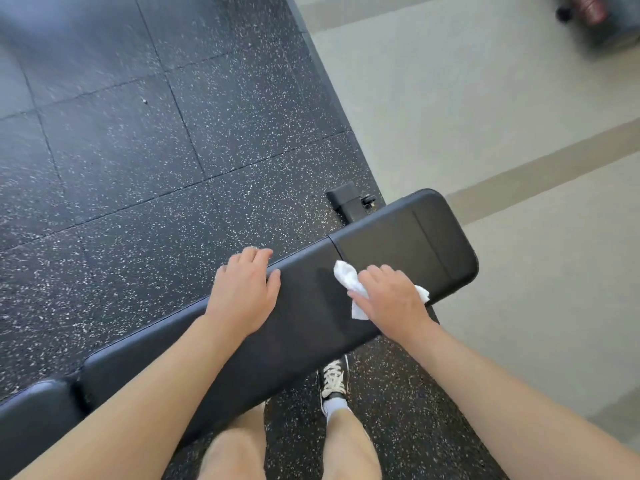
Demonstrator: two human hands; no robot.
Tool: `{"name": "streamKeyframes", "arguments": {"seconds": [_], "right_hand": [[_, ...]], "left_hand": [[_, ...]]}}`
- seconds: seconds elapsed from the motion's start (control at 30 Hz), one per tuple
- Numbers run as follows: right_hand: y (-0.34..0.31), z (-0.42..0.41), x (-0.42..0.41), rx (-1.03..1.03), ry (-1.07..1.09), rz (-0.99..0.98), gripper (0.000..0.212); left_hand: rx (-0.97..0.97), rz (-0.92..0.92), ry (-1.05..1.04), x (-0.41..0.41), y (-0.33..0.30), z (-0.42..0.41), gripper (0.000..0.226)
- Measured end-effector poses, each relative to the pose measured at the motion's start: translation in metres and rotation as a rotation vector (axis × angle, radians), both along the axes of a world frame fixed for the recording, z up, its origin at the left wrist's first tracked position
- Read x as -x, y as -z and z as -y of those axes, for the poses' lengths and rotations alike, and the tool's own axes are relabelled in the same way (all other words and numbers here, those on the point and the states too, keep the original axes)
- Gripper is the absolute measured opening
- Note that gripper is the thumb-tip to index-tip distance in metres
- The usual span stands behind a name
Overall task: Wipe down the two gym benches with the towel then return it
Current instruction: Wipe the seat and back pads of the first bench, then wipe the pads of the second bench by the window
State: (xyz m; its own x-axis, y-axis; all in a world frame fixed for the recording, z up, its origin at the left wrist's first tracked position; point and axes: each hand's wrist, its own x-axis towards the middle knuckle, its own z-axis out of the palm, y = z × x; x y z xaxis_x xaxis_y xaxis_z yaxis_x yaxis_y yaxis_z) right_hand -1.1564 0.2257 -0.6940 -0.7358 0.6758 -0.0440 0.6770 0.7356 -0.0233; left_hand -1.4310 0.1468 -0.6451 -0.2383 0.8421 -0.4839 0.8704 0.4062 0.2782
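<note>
A black padded gym bench [408, 237] runs from the lower left to the middle right of the head view. My right hand [388, 299] presses a crumpled white towel [346, 275] flat against the pad near the seam between its two cushions. The towel sticks out past my fingers on both sides. My left hand [242, 289] rests palm down on the pad's far edge, fingers curled over that edge. Only this one bench is in view.
Black speckled rubber tiles [138, 150] cover the floor to the left and under the bench. Pale flooring with tan stripes [502, 116] lies to the right. The bench's metal foot [349, 202] pokes out behind it. My sneaker [334, 379] stands under the bench. Dark equipment [595, 15] sits top right.
</note>
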Motion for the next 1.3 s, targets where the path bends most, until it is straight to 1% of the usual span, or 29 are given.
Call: {"name": "streamKeyframes", "arguments": {"seconds": [0.13,0.23,0.33,0.47,0.57,0.67,0.77,0.83,1.1,1.3], "right_hand": [[-0.079,-0.030,0.008,0.051,0.260,-0.043,0.031],[-0.147,-0.046,0.023,0.103,0.349,-0.145,0.032],[-0.213,-0.054,0.037,0.120,0.377,-0.257,0.033],[-0.285,-0.060,0.058,0.156,0.394,-0.407,0.033],[-0.327,-0.060,0.075,0.176,0.379,-0.515,0.031],[-0.362,-0.056,0.092,0.208,0.330,-0.587,0.030],[-0.386,-0.050,0.109,0.235,0.272,-0.631,0.031],[-0.392,-0.044,0.119,0.229,0.225,-0.628,0.031],[-0.385,-0.011,0.150,0.290,0.054,-0.547,0.032],[-0.374,0.032,0.183,0.323,-0.086,-0.493,0.028]], "left_hand": [[-0.099,-0.009,0.015,-0.003,-0.075,-0.017,0.041],[-0.199,0.003,-0.002,0.001,-0.142,-0.026,0.037],[-0.296,0.013,-0.045,0.009,-0.211,-0.023,0.033],[-0.391,-0.016,-0.039,0.029,-0.291,-0.007,0.034],[-0.424,-0.062,-0.082,0.045,-0.336,0.011,0.034],[-0.474,-0.085,-0.186,0.056,-0.370,0.032,0.033],[-0.534,-0.103,-0.264,0.061,-0.389,0.052,0.032],[-0.551,-0.104,-0.306,0.064,-0.390,0.066,0.033],[-0.537,-0.070,-0.508,0.063,-0.362,0.135,0.035],[-0.555,-0.095,-0.675,0.065,-0.341,0.200,0.033]]}}
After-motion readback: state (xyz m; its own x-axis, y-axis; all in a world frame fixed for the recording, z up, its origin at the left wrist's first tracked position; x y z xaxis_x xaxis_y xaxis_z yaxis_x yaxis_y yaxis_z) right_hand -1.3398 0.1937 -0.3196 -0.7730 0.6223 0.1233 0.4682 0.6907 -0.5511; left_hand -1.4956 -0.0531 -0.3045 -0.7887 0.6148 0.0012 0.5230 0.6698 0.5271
